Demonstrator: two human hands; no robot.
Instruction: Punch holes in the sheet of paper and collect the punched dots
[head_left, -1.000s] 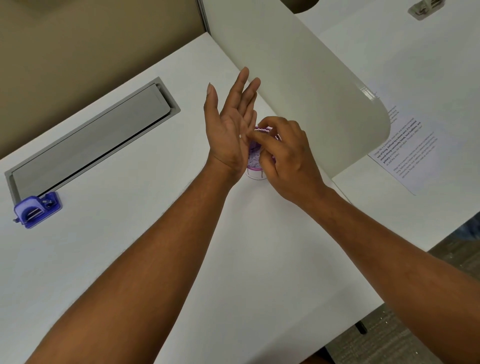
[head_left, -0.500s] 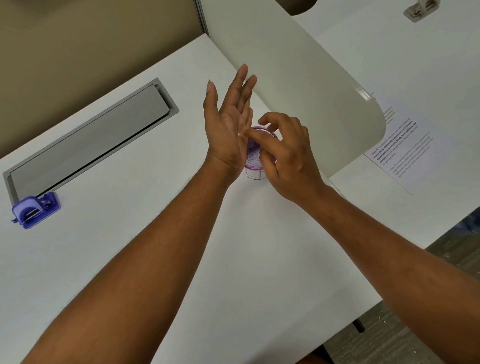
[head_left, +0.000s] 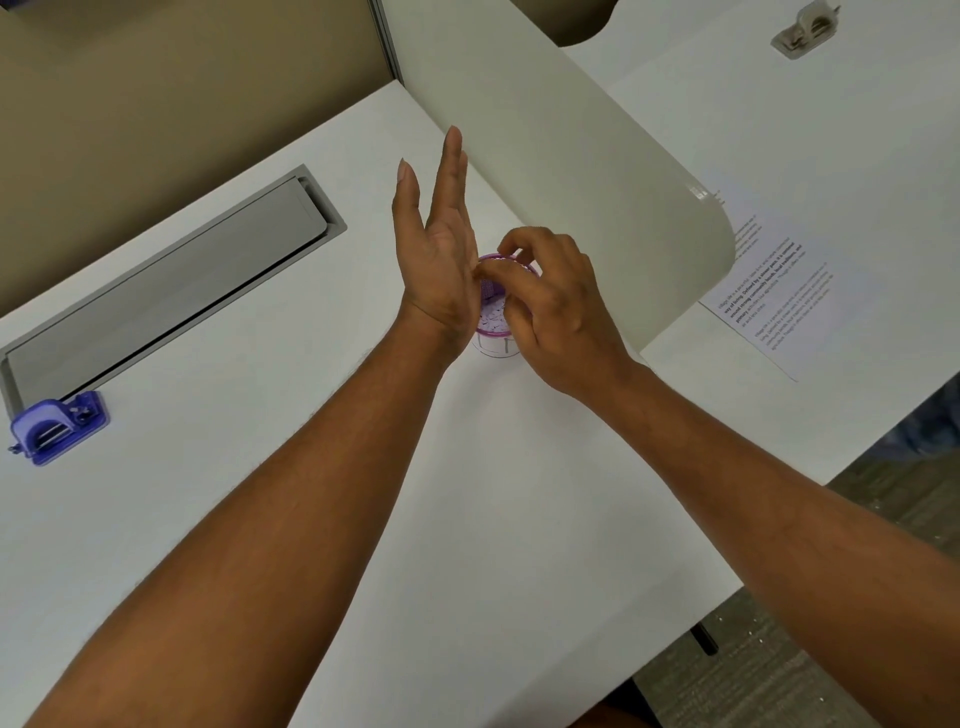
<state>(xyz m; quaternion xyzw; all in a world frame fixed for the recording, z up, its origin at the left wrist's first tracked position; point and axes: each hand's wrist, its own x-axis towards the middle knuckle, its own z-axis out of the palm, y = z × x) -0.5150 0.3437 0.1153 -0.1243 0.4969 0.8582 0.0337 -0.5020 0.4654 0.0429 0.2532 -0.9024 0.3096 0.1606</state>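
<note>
While the punch (head_left: 57, 427) sat far off, the left hand (head_left: 436, 265) was flat and empty, and the right hand (head_left: 550, 312) pinched maybe a dot over the cup (head_left: 493, 317), so collecting looked nearly done.

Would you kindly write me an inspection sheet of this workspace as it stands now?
Surface: white desk with a grey hatch set in it.
Job's things: purple punch at the far left; small purple-rimmed cup holding paper dots; printed sheet on the right.
Clutter: pale clip-like object, far right.
Hands: left hand flat and upright beside the cup; right hand with fingertips pinched over the cup, at the left palm.
Cables: nothing seen.
Surroundings: curved divider; tan wall; floor.
</note>
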